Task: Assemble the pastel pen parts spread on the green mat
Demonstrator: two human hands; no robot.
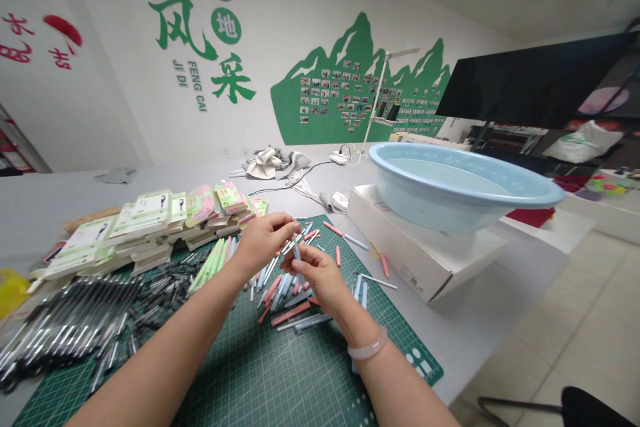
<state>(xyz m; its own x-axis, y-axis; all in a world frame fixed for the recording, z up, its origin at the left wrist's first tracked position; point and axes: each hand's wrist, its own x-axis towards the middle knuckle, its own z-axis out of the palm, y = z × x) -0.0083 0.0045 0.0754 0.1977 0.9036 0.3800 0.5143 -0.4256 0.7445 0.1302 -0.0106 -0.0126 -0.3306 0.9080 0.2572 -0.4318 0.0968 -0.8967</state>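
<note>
Green mat, two hands on one pen

Green cutting mat [280, 373] lies under both forearms. Right hand [320, 277] is closed around a grey-blue pen barrel [297, 255], held upright, thumb and fingers pinching it. Left hand [263, 238] sits just left of and above it, fingertips narrowed onto the barrel's top end; whether it grips a separate small part cannot be told. Pale bracelet [368, 346] sits on the right wrist. Loose pink and blue pen parts [295, 307] lie scattered directly below and around both hands. Green pen barrels [213, 263] lie just left of the left hand. Further left, a heap of black pens [75, 327]. Beyond the left hand, stacks of green-and-pink packets [150, 217]. Right of the hands, a white box [415, 247] carries a light blue basin [460, 187]. Behind the hands, far across the table, crumpled grey cloth [273, 161] and cables, then a wall with green mountain mural [350, 80].
</note>
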